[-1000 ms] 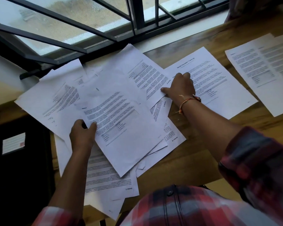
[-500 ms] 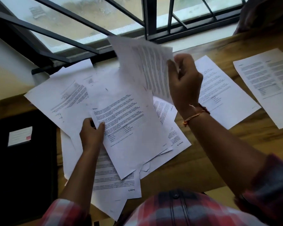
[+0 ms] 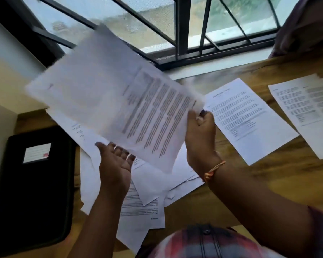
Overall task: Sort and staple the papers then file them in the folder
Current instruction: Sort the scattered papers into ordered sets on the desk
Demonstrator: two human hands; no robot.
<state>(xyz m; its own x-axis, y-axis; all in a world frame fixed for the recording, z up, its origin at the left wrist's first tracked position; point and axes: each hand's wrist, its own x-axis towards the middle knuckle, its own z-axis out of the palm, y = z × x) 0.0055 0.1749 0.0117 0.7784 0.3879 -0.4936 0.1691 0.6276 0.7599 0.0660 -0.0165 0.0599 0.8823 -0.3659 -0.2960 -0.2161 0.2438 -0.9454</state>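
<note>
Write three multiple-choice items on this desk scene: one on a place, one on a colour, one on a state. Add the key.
1. Where does the black folder lie?
A. On the windowsill
B. On the table, left of the paper heap
C. On the person's lap

2. What colour is the thread on the right wrist?
A. Green
B. Blue
C. Orange

3. How is the left hand?
A. Open, palm up, beneath the lifted sheets
B. Gripping a stapler
C. Flat on the folder

Key: 1 B, it sits at the table's left end beside the heap; 2 C, the band shows orange; 3 A, its fingers are spread, while the right hand pinches the sheets' corner.
</note>
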